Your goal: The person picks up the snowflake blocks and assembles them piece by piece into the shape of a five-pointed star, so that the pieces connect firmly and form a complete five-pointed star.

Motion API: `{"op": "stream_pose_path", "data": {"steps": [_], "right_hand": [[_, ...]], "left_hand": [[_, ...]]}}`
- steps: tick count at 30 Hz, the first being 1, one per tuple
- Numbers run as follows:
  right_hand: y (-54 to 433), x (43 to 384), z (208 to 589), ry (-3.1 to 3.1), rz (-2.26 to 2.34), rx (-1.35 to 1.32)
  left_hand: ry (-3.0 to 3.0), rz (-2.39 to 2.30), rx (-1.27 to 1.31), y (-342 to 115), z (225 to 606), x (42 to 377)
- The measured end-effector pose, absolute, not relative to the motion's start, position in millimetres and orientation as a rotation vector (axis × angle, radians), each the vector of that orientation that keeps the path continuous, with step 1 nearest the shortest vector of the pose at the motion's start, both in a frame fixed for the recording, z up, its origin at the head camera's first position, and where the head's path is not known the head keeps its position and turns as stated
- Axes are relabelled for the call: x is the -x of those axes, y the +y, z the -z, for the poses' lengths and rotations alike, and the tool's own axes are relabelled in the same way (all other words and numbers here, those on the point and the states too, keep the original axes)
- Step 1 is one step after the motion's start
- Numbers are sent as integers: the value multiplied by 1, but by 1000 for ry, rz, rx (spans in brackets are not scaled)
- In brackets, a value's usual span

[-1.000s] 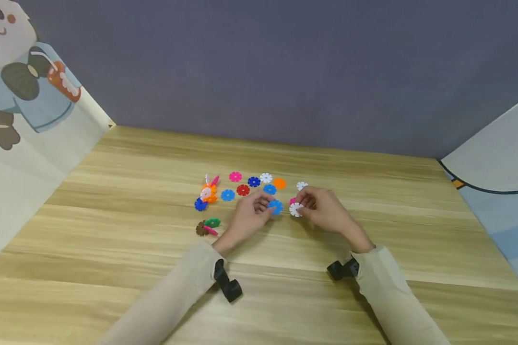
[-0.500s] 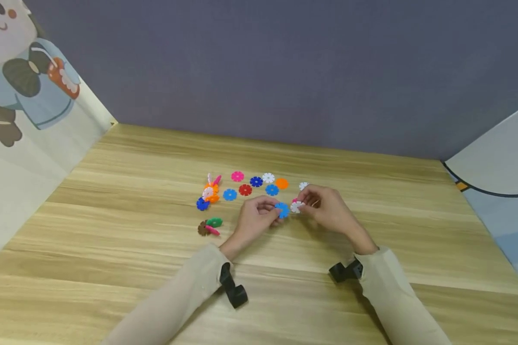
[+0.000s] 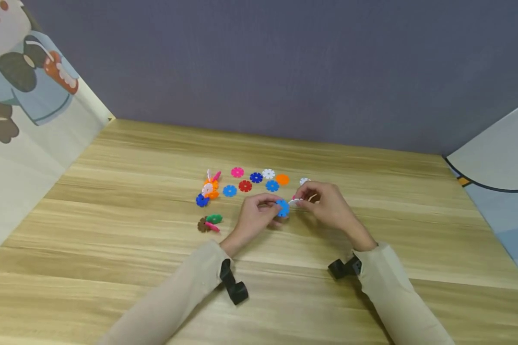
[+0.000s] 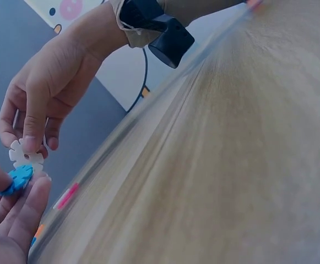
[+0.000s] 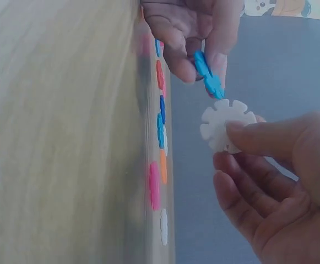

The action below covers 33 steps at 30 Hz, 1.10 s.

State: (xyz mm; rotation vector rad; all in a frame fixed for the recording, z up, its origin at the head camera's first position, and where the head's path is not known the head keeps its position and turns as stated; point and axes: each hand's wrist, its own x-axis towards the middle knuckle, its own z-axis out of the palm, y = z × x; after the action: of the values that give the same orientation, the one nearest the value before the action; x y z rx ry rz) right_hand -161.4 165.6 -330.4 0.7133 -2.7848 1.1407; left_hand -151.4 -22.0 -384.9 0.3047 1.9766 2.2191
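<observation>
My left hand (image 3: 255,214) pinches a light blue snowflake disc (image 3: 282,208) between thumb and fingers, above the wooden table. Facing it, my right hand (image 3: 328,203) holds a white snowflake disc (image 5: 217,126) by its edge, thumb on its flat side. From the right wrist, the notched rim of the white disc lies right by the lower end of the tilted blue disc (image 5: 208,75); whether they touch I cannot tell. In the head view the white disc looks thin, nearly edge-on. A pink disc (image 5: 154,186) lies on the table near the right hand, mostly hidden in the head view.
Beyond the hands lie several loose discs, among them red (image 3: 245,186), orange (image 3: 282,179), dark blue (image 3: 256,178) and pink (image 3: 237,172). To the left sit a joined orange, white, pink and blue cluster (image 3: 210,195) and a smaller brown, green and pink one (image 3: 204,224).
My left hand has moved right with the blue disc, closing the gap to the white one. The right hand has turned the white disc from face-on to nearly edge-on in the head view.
</observation>
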Motion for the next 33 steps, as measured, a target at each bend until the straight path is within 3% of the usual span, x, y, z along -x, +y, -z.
{"op": "stream_pose_path", "data": {"steps": [33], "right_hand": [[161,159,332,-2718,-1117,-781]], "left_hand": [[1994,-2193,-339,-23,384,151]]}}
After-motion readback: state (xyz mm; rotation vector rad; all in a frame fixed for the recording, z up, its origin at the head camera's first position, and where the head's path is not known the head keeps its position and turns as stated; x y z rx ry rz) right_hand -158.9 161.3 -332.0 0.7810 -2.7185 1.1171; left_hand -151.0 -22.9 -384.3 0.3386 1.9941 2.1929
